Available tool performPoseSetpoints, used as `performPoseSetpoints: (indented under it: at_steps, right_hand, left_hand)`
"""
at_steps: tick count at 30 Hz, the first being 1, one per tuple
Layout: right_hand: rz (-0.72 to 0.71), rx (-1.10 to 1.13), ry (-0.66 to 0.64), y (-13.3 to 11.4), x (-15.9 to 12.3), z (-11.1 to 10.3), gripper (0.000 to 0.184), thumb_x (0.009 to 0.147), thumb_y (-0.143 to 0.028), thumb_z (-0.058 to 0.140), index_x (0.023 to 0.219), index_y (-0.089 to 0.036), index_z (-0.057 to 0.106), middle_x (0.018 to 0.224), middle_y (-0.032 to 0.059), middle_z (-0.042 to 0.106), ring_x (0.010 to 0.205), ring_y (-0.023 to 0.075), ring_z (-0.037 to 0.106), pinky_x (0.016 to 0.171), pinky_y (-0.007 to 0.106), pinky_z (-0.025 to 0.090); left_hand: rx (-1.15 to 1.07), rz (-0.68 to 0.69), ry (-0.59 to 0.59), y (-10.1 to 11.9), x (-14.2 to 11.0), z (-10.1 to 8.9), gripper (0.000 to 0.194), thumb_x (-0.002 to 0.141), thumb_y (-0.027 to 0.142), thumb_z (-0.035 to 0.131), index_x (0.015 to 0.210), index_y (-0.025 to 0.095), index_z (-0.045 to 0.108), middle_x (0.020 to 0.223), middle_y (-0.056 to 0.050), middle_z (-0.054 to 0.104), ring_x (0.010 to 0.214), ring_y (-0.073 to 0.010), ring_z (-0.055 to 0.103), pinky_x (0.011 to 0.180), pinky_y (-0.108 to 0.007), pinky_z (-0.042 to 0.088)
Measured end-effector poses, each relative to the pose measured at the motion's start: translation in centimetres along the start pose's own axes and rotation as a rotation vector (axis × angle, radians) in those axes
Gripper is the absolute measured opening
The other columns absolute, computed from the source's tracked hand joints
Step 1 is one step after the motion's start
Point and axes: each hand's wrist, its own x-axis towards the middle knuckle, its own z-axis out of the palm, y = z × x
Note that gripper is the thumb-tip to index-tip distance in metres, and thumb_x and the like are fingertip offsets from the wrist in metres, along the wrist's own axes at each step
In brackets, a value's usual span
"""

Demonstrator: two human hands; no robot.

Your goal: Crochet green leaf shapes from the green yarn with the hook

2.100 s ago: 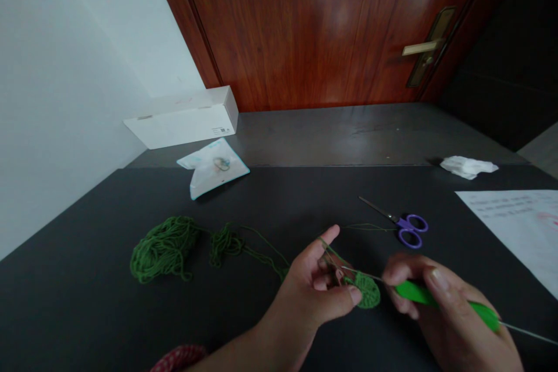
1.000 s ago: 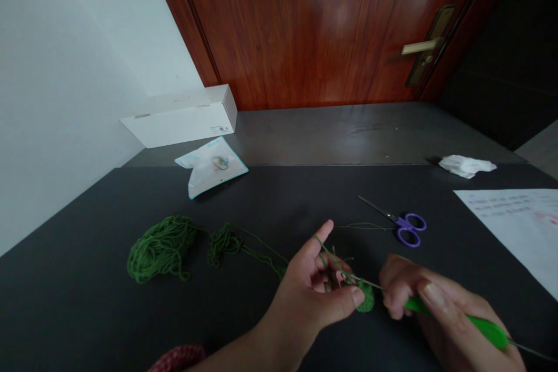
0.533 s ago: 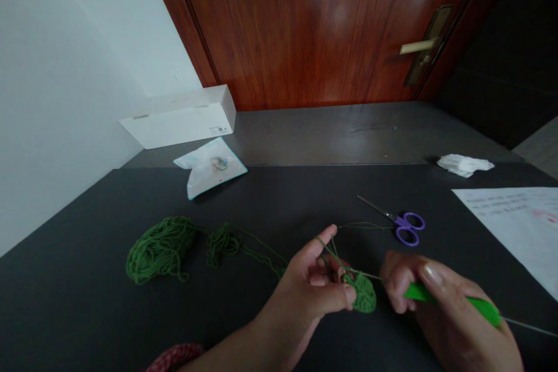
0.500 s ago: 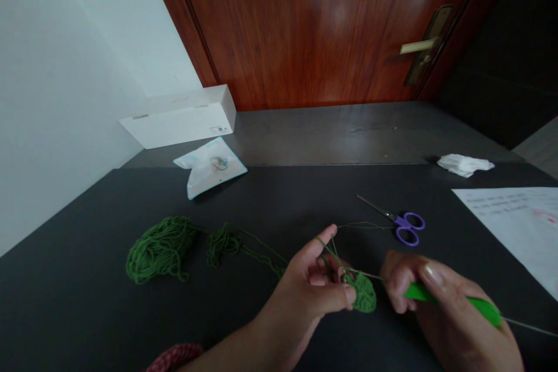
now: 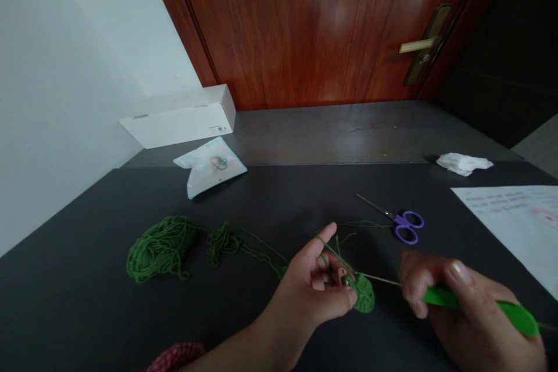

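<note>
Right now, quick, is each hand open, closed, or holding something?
Left hand: thumb and fingers pinching the green yarn piece, forefinger raised.
Right hand: closed around the green-handled tool.

Worktop [image 5: 87,314], front left: yarn skein [image 5: 161,249]; loose yarn bundle [image 5: 223,244] just right of it, strands running toward left hand [image 5: 307,290]. Packet [image 5: 213,168] behind both; box [image 5: 183,122] behind packet, beside wall [image 5: 65,70] at left. Door [image 5: 288,29] beyond far edge. Front centre: crocheted piece [image 5: 365,295] in left hand. To its right, right hand [image 5: 475,308] with hook [image 5: 442,297], shaft reaching piece. Scissors [image 5: 399,220] behind hands. Far right: paper sheet [image 5: 514,221], tissue [image 5: 464,164] behind it.
</note>
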Motion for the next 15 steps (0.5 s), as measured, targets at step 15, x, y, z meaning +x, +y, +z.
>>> performPoseSetpoints:
  at_steps: [15]
  right_hand:
    - [0.288, 0.154, 0.087, -0.7, 1.6, 0.9, 0.056, 0.096, -0.046, 0.041, 0.053, -0.02, 0.066, 0.042, 0.0016, 0.048, 0.04, 0.0125, 0.043, 0.041, 0.028, 0.032]
  left_hand:
    - [0.196, 0.06, 0.053, -0.1, 0.3, 0.4, 0.094, 0.058, 0.004, 0.063, 0.146, 0.014, 0.031, 0.08, 0.003, 0.054, 0.071, -0.0117, 0.051, 0.072, -0.03, 0.039]
